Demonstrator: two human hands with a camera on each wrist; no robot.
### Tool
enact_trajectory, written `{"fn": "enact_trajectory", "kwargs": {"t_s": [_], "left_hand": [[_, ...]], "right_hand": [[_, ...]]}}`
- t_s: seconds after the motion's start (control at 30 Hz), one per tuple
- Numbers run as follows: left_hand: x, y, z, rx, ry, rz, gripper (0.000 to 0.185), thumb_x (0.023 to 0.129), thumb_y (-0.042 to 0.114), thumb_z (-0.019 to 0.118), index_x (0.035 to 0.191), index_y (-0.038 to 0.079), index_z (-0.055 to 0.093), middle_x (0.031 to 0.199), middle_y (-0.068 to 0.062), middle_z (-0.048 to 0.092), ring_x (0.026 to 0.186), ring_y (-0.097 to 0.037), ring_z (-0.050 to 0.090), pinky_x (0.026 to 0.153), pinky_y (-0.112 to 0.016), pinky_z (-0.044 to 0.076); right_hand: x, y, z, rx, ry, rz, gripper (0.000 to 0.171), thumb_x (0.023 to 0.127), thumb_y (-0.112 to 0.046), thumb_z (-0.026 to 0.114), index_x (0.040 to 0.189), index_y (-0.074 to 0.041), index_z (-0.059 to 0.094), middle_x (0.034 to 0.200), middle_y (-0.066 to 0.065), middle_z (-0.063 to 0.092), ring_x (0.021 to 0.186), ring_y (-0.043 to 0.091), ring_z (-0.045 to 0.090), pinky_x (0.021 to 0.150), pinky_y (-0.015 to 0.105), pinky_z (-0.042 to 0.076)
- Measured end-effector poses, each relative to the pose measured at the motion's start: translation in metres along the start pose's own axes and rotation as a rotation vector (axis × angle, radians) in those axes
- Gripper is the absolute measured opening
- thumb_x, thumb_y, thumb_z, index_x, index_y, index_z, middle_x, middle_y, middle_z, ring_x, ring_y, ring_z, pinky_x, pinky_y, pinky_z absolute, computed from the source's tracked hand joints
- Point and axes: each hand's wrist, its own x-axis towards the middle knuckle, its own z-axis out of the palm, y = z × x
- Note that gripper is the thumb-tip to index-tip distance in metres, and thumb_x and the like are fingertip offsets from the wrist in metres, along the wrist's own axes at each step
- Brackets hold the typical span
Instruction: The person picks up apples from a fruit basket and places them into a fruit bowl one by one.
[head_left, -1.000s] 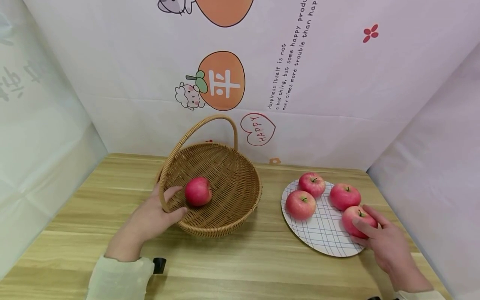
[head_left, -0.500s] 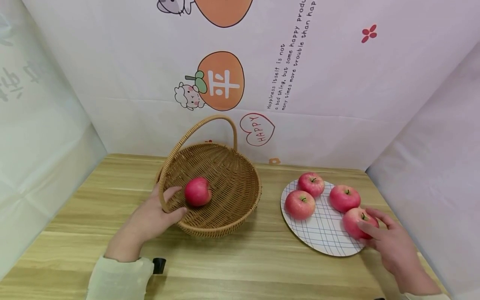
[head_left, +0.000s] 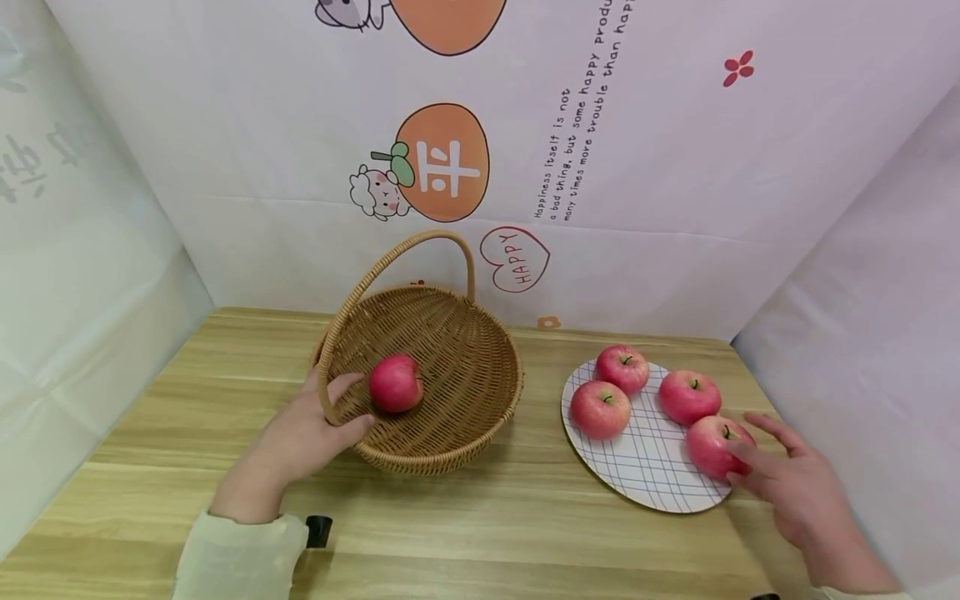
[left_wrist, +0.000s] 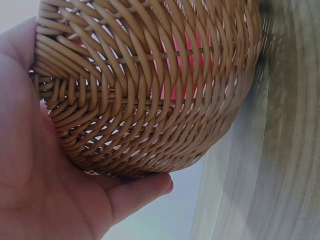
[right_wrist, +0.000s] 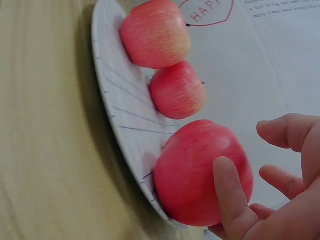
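On the left, my left hand (head_left: 296, 437) grips the rim of a wicker basket (head_left: 457, 454) beside the foot of its tall handle. One red apple (head_left: 393, 384) lies inside the basket, and its red shows through the weave in the left wrist view. A round white plate (head_left: 637, 471) with blue grid lines holds several apples at the right. My right hand (head_left: 806, 492) is beside the nearest apple (head_left: 711, 448), fingers spread apart. In the right wrist view the thumb (right_wrist: 227, 182) overlaps that apple (right_wrist: 192, 170) while the other fingers stand off from it.
Both basket and plate stand on a wood-grain table (head_left: 480, 533). A white printed cloth (head_left: 660, 167) rises behind the table, and white sheets flank both sides. A black piece (head_left: 318, 531) sits at the left sleeve's cuff.
My right hand has loosened its fingers from the nearest apple and drawn back to the right. That apple has shifted slightly right on the plate. The left hand and basket stay put.
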Motion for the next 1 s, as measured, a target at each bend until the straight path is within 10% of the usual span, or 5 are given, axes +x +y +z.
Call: {"fn": "enact_trajectory", "kwargs": {"t_s": [0.2, 0.4, 0.57, 1.0], "left_hand": [[0.000, 0.001, 0.000, -0.003, 0.000, -0.001, 0.073, 0.094, 0.050, 0.062, 0.152, 0.011, 0.040, 0.153, -0.031, 0.021, 0.119, -0.056, 0.050, 0.086, -0.069, 0.043], [0.000, 0.001, 0.000, -0.001, 0.001, -0.001, 0.072, 0.094, 0.049, 0.063, 0.151, 0.011, 0.041, 0.152, -0.032, 0.022, 0.118, -0.057, 0.050, 0.085, -0.070, 0.043], [0.000, 0.000, 0.000, 0.000, 0.001, 0.003, 0.072, 0.094, 0.048, 0.063, 0.151, 0.011, 0.040, 0.151, -0.033, 0.022, 0.118, -0.057, 0.049, 0.085, -0.070, 0.043], [0.000, -0.001, 0.000, -0.012, -0.002, 0.004, 0.073, 0.094, 0.050, 0.062, 0.152, 0.011, 0.040, 0.153, -0.031, 0.021, 0.121, -0.056, 0.048, 0.087, -0.070, 0.043]], "right_hand": [[-0.007, -0.015, -0.003, -0.208, 0.084, 0.004, 0.068, 0.094, -0.031, 0.072, 0.154, -0.028, 0.040, 0.152, 0.024, 0.025, 0.072, 0.010, 0.069, 0.057, 0.022, 0.051], [-0.011, -0.028, 0.006, -0.019, 0.072, -0.069, 0.065, 0.091, -0.026, 0.076, 0.149, -0.028, 0.048, 0.153, -0.002, 0.026, 0.057, 0.005, 0.059, 0.046, 0.019, 0.045], [-0.011, -0.038, 0.025, 0.213, -0.090, -0.195, 0.049, 0.097, -0.009, 0.065, 0.144, -0.021, 0.054, 0.152, 0.002, 0.026, 0.096, 0.002, 0.065, 0.074, 0.025, 0.055], [-0.027, -0.071, 0.089, 0.582, -0.562, -0.310, 0.040, 0.105, 0.003, 0.036, 0.140, -0.003, 0.054, 0.124, 0.006, 0.053, 0.114, 0.028, 0.060, 0.089, 0.048, 0.051]]}}
